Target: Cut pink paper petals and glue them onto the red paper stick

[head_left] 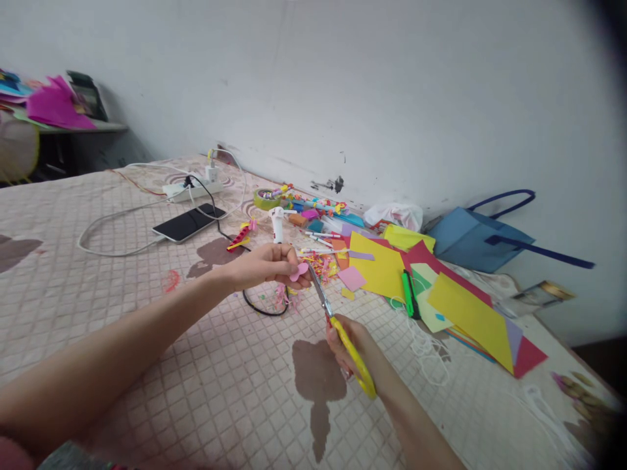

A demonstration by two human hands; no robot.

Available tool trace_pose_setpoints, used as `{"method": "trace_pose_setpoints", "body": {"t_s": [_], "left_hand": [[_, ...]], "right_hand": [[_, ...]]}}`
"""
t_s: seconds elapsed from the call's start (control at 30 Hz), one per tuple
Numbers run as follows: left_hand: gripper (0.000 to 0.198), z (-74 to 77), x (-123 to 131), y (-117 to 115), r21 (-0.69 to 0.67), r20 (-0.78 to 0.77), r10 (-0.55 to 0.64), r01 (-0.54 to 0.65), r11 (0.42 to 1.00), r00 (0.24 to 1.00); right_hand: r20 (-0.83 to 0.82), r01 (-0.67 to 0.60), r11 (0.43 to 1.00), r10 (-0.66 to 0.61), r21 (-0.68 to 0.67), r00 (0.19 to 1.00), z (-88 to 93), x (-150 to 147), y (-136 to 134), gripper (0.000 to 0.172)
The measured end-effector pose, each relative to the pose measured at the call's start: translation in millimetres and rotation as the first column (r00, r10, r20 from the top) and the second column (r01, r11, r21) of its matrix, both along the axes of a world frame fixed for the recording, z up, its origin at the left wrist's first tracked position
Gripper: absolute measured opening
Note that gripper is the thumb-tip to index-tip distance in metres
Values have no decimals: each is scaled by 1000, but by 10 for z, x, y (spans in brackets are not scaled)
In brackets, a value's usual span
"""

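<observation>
A small pink paper piece is pinched between the thumb and fingers of my left hand. Yellow-handled scissors are gripped in my right hand, their metal blades pointing up and left. The blade tips come close to the pink paper, and whether they touch it I cannot tell. Beyond my left hand stands a white glue gun, its black cable looping below. Tiny paper scraps lie scattered behind the blades, with a pink paper square to their right.
Coloured paper sheets, a green cutter and white string lie to the right. A blue bag leans at the wall. At the left are a phone and a power strip. Yellow tape is behind the glue gun.
</observation>
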State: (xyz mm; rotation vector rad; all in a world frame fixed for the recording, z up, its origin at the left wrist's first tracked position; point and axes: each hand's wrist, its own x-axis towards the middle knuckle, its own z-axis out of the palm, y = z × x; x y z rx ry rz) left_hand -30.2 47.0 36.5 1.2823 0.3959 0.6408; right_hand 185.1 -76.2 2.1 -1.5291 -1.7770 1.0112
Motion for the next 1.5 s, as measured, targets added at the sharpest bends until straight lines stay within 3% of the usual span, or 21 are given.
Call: {"method": "trace_pose_setpoints", "body": {"t_s": [0.8,1.5], "left_hand": [[14,30,-8,-13,14,-12,-2,2,1000,1000],[14,14,-14,-5,20,-21,-12,12,1000,1000]], "right_hand": [[-45,23,999,-22,29,999,-57,15,17,38],[73,-44,995,37,88,997,-128,90,59,34]]}}
